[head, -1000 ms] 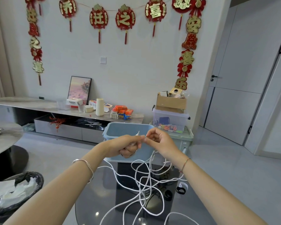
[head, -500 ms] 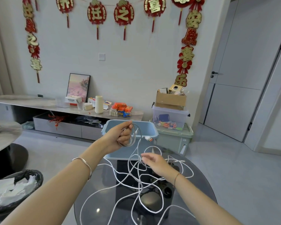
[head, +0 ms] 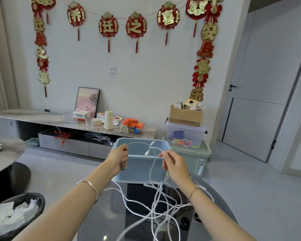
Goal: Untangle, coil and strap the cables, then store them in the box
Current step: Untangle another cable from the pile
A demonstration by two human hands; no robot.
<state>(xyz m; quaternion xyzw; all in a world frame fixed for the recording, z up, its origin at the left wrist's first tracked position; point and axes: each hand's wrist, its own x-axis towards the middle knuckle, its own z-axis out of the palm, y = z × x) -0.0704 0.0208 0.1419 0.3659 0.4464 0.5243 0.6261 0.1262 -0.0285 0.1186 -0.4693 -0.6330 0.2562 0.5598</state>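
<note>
the fingers [head: 124,156] of the left hand [head: 116,159] are clenched round a white cable [head: 139,142], with a small bunch of it gripped in the fist. the right hand [head: 174,165] is level with it and a little apart. its thumb and forefinger pinch the same cable, and its other fingers curl loosely below. between the two hands the cable rises in a shallow arc, and two plug ends [head: 152,143] hang along it in front of the box [head: 139,169].

from both hands the strands drop to a loose tangle [head: 153,208] of white loops on the dark glass bench [head: 111,206], spread between the forearms and under the right one. the box is pale blue and open-topped, at the far edge of the bench behind the hands. whether it rests on the glass cannot be told.

a silver bangle [head: 92,186] circles the left wrist and a thin band [head: 193,190] the right. a black-lined waste bin [head: 35,200] with white paper stands at the lower left. right of the box is a green lidded tub [head: 195,157], with a clear tub and a cardboard carton stacked on it. red and gold ornaments [head: 136,26] hang on the wall.
</note>
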